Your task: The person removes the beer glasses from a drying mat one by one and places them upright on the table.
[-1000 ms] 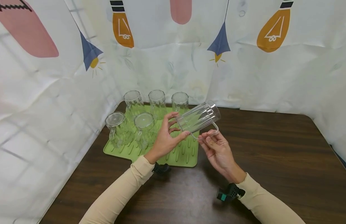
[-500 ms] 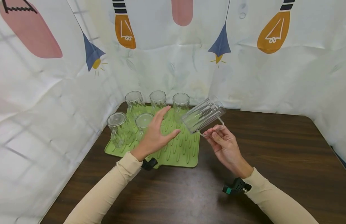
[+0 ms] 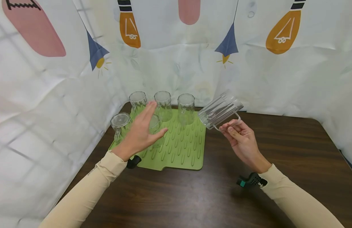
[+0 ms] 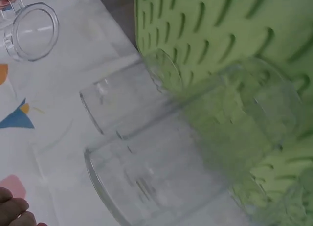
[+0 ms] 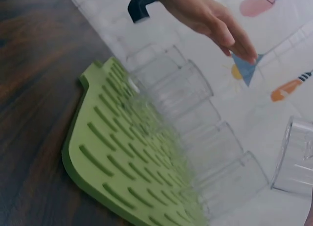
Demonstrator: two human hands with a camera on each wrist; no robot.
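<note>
My right hand [image 3: 244,139] pinches the handle of a clear glass mug [image 3: 218,110], which it holds tilted in the air beyond the right edge of a green drying mat [image 3: 184,155]. The mug's rim end points down to the left. Above the left part of the mat, my left hand [image 3: 140,131] holds nothing, its fingers straight and thumb spread. Several more clear mugs stand upside down on the mat, among them one at the back right [image 3: 186,107] and one at the front left [image 3: 120,123]. My left hand partly hides some of them.
A dark wooden table [image 3: 292,158] lies under the mat and extends to the right. White printed sheets [image 3: 321,79] hang behind the table and along its left side. Black wrist devices sit on both wrists, including a right wrist camera [image 3: 251,180].
My left hand has let go of the mug and moved left over the mat. My right hand has carried the mug to the right and slightly up.
</note>
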